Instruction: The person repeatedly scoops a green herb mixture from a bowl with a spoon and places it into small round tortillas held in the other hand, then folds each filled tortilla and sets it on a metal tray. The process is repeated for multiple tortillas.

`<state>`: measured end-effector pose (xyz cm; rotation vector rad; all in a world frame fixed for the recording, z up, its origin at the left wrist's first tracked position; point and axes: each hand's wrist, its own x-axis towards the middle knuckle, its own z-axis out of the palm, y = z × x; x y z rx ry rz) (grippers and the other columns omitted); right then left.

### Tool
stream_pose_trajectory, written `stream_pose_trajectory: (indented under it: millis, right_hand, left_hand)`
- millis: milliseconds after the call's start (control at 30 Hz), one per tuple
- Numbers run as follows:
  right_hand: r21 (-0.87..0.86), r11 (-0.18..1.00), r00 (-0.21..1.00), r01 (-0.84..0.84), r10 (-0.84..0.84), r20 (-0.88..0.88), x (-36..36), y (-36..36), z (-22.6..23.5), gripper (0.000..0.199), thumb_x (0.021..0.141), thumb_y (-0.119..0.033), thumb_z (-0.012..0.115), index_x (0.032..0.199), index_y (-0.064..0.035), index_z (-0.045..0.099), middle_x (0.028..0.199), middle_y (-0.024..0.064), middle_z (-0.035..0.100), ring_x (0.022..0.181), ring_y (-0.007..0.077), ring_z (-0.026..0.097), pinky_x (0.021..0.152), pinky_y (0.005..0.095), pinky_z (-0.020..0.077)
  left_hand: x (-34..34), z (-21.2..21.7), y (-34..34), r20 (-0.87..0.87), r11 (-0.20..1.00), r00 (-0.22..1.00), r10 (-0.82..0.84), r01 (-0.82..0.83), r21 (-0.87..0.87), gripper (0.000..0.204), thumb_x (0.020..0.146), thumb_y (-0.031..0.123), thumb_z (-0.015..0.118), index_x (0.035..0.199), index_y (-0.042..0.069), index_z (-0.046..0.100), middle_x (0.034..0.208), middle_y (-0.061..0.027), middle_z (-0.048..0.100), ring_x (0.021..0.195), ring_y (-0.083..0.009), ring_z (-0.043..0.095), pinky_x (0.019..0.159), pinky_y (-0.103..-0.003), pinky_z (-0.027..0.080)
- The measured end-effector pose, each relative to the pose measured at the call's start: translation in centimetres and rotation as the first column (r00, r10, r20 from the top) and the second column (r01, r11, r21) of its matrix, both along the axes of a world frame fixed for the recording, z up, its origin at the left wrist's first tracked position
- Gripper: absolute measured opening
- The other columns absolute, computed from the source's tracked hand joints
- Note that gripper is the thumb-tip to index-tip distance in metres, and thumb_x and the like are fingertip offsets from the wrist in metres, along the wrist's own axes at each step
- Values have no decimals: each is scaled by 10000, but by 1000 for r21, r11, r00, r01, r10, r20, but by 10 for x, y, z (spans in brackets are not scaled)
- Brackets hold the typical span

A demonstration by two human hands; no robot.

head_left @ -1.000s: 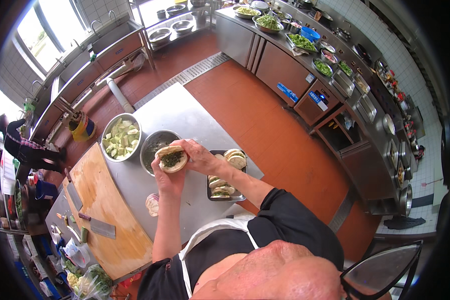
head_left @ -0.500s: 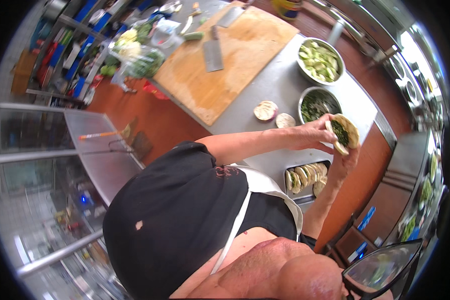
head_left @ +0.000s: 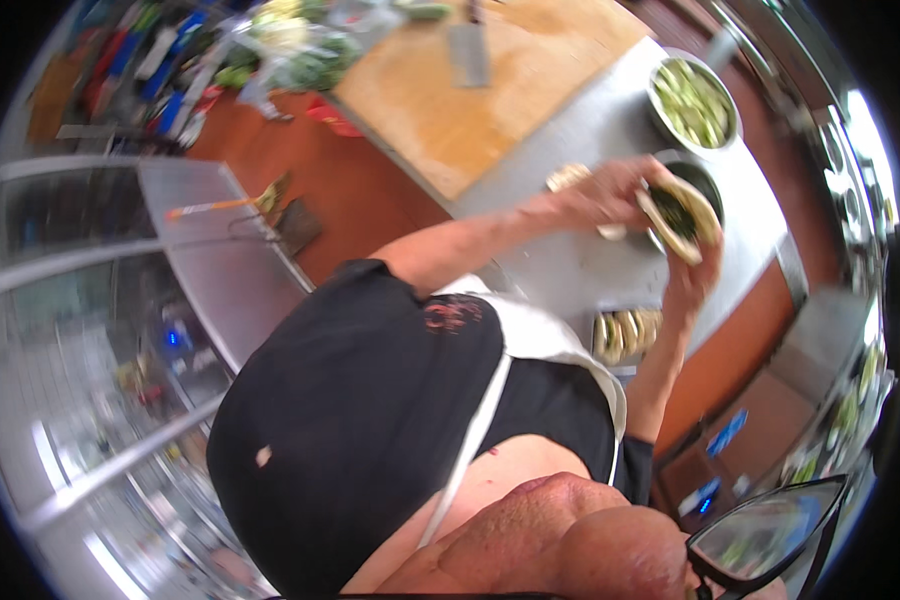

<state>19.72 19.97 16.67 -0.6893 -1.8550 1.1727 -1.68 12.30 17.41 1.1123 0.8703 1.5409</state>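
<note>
Both hands hold a pale round slice, split like a pocket, with chopped dark greens inside. My left hand is closed on its left edge, and my right hand grips its lower right end from beneath. Right behind it, partly hidden, is a metal bowl of chopped greens. Another pale round slice lies on the table beside my left hand. Below the hands, a metal tray holds several similar filled pieces in a row. Motion blurs the hands somewhat.
A metal bowl of pale green cut pieces stands farther back. At left on the steel table lies a large wooden board with a cleaver. Bagged vegetables are beyond the board; a glass-fronted cabinet stands left.
The view has shifted, so the table sits higher and further right. Both hands keep the filled slice, now overlapping the bowl of greens. The pocket's opening looks narrower.
</note>
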Motion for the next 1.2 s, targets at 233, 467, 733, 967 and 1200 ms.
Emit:
stream_pose_trajectory:
  millis: [233,467,733,967,1200]
  right_hand:
    - [-213,969,982,-122,87,-165,3,-18,16,555,932,81,801,1444,-53,633,1329,28,685,1235,148,657,1087,321,548]
    - [102,992,996,73,-68,-49,39,-29,29,578,855,-77,952,1362,-73,675,1337,85,695,1273,210,683,1078,373,578]
    - [-207,964,975,164,-191,-115,99,-78,41,426,1005,-94,842,1378,-78,638,1260,5,653,1199,101,625,1056,313,546]
    - [-194,928,927,319,-348,-140,123,-106,41,505,973,-220,890,1390,-76,645,1221,33,693,1181,148,658,1019,344,551]
    - [-92,918,917,385,-392,-76,125,-115,49,440,1007,-194,862,1381,-99,651,1236,-6,697,1143,103,663,969,319,555]
  left_hand:
    - [-7,11,-23,26,988,995,-98,100,-116,506,992,0,818,1447,66,608,1286,-3,712,1181,-106,696,979,-279,618]
    - [25,12,-8,-273,998,960,-57,61,8,529,941,-44,828,1430,53,653,1259,-22,711,1149,-122,687,905,-267,593]
    - [69,10,6,-210,948,925,-317,302,-99,483,974,-3,851,1418,7,662,1275,-41,736,1109,-125,697,901,-269,592]
    - [100,11,13,-188,891,873,-449,453,-23,440,1000,-60,794,1415,1,662,1304,-46,737,1192,-120,681,1036,-292,556]
    - [103,10,13,-207,877,856,-474,480,-21,372,998,-46,808,1341,18,682,1248,-27,739,1143,-109,676,1015,-285,548]
